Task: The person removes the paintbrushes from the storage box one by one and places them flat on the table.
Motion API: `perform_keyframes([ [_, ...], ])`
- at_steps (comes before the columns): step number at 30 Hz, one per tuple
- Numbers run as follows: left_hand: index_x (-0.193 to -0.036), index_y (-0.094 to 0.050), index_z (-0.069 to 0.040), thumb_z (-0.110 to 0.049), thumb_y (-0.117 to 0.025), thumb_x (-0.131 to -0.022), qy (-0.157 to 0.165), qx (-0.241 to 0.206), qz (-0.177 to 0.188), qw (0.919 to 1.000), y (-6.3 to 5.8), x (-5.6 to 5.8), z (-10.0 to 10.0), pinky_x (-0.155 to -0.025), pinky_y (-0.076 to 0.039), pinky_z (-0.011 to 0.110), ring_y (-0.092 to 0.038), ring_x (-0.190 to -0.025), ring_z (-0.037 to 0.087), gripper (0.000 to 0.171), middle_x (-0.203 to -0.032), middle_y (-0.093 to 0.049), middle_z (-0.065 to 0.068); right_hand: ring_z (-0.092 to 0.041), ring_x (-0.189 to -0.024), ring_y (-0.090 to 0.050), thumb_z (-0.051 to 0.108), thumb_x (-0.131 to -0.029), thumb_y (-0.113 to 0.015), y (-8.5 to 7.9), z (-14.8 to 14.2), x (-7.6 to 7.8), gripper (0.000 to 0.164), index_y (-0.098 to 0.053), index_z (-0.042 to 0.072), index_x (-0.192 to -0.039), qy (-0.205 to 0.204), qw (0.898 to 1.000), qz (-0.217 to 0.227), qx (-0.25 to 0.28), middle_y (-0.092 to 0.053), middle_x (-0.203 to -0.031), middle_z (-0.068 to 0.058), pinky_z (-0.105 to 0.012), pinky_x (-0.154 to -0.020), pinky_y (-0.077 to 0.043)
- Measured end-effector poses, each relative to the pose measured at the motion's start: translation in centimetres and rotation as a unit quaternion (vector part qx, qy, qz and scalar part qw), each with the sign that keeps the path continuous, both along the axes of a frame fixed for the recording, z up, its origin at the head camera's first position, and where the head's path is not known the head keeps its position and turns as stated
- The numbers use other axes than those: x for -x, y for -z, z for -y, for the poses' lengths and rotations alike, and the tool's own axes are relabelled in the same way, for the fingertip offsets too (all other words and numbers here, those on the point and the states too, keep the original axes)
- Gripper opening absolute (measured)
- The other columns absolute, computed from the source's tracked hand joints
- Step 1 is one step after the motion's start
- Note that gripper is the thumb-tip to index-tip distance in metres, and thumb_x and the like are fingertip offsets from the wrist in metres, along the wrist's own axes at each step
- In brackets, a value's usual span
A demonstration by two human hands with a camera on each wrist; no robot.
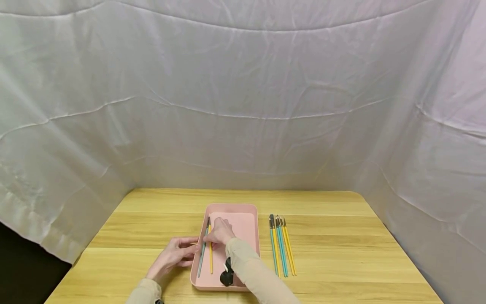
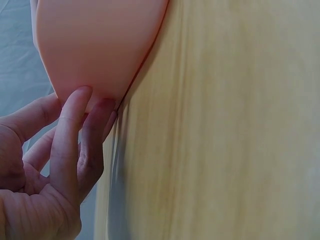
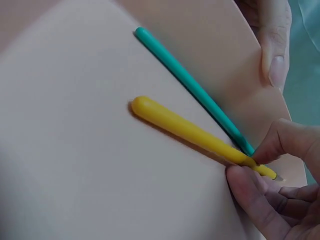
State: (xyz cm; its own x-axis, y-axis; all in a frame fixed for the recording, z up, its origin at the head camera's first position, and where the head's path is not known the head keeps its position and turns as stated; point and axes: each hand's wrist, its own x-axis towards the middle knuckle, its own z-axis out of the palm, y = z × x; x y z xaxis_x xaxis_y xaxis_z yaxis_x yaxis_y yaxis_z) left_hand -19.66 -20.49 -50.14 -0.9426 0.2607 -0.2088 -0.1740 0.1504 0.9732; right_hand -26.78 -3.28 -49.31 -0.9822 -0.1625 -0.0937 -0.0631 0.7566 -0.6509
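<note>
A pink tray (image 1: 235,208) stands on the table, holding a teal paintbrush (image 1: 202,257) along its left wall and a yellow paintbrush (image 1: 211,259) beside it. My right hand (image 1: 221,232) reaches into the tray and pinches the yellow paintbrush between thumb and fingertips, close to the teal one in the right wrist view. At the tray's left side, my left hand (image 1: 175,255) holds the wall, thumb over the rim and fingers against the outer face. The left wrist view shows those fingers (image 2: 70,130) on the pink wall.
Right of the tray, several teal and yellow paintbrushes (image 1: 282,249) lie side by side on the wooden table (image 1: 341,245), bristles toward the far edge. A pale grey curtain (image 1: 243,139) surrounds the back and sides.
</note>
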Motion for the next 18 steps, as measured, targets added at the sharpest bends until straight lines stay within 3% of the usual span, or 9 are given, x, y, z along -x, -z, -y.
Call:
perform_keyframes([
  [5,-0.143,-0.044,0.011,-0.016,-0.068,-0.096,0.000,-0.001,-0.002,1.0000,0.2,0.0,0.0,-0.069,-0.065,0.027,-0.072,-0.084,0.014,0.059,-0.109,-0.074,0.012,-0.015,-0.039,-0.063,0.015,-0.073,-0.086,0.0,-0.3,-0.2,0.030,-0.062,0.008,-0.058,0.002,1.000,0.005,0.017,-0.063,-0.047,-0.006,-0.026,-0.090,-0.059],
  [9,-0.143,-0.044,0.011,-0.014,-0.066,-0.097,-0.004,-0.001,0.002,1.0000,0.6,0.0,-0.1,-0.067,-0.065,0.026,-0.072,-0.083,0.015,0.057,-0.111,-0.074,0.014,-0.017,-0.040,-0.065,0.012,-0.074,-0.085,0.0,-0.7,-0.2,0.028,-0.064,0.008,-0.055,-0.005,0.999,0.016,0.035,-0.067,-0.050,-0.010,-0.019,-0.076,-0.060],
  [14,-0.143,-0.043,0.012,-0.014,-0.066,-0.097,-0.003,-0.005,0.003,1.0000,0.6,0.1,-0.1,-0.066,-0.065,0.024,-0.072,-0.083,0.014,0.058,-0.108,-0.074,0.012,-0.026,-0.053,-0.072,0.004,-0.078,-0.081,-0.2,-1.2,0.0,0.021,-0.065,0.003,-0.064,-0.015,0.993,0.063,0.101,-0.071,-0.060,-0.015,-0.025,-0.060,-0.063],
  [18,-0.144,-0.042,0.012,-0.014,-0.066,-0.097,0.004,-0.010,-0.003,0.9999,0.4,0.1,0.0,-0.067,-0.065,0.024,-0.072,-0.083,0.013,0.058,-0.108,-0.074,0.012,-0.025,-0.054,-0.070,-0.004,-0.081,-0.072,-0.4,-2.1,0.0,0.013,-0.063,-0.001,-0.071,-0.029,0.975,0.109,0.194,-0.073,-0.068,-0.021,-0.028,-0.052,-0.063],
])
